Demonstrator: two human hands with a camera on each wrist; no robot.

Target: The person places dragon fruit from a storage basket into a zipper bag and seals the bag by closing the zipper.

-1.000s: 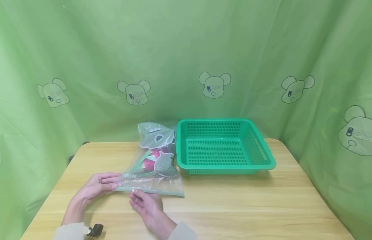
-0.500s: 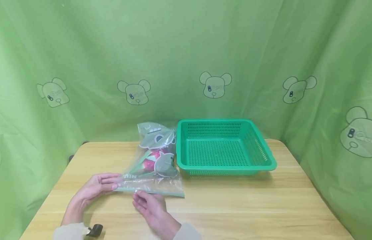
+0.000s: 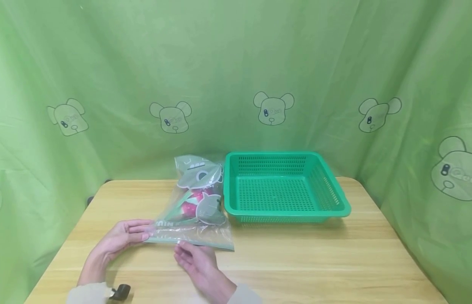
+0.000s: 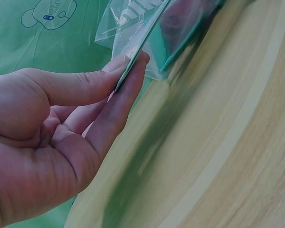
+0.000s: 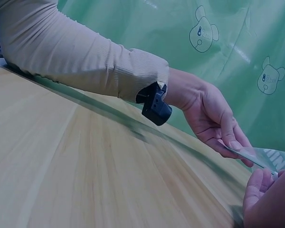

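Note:
A clear zip bag (image 3: 190, 232) with printed animal shapes lies on the wooden table (image 3: 296, 261), its green-edged mouth towards me. Inside shows a red and pale item (image 3: 188, 209), partly covered by the print; its kind cannot be told. My left hand (image 3: 123, 236) pinches the left corner of the mouth; in the left wrist view, thumb and fingers (image 4: 126, 102) hold the edge from both sides, slightly above the table. My right hand (image 3: 199, 261) pinches a small white slider (image 3: 179, 242) on the green edge, right of the left hand. Its fingertips are partly hidden.
A green perforated plastic basket (image 3: 275, 192) stands just right of the bag, with nothing seen inside. A green curtain (image 3: 220, 63) with bear-head prints encloses the table's back and sides. A small black camera (image 5: 156, 109) sits at the left sleeve.
My right hand has slid a short way to the right along the bag's edge, and the white slider has moved with it. The left hand, bag and basket stay put.

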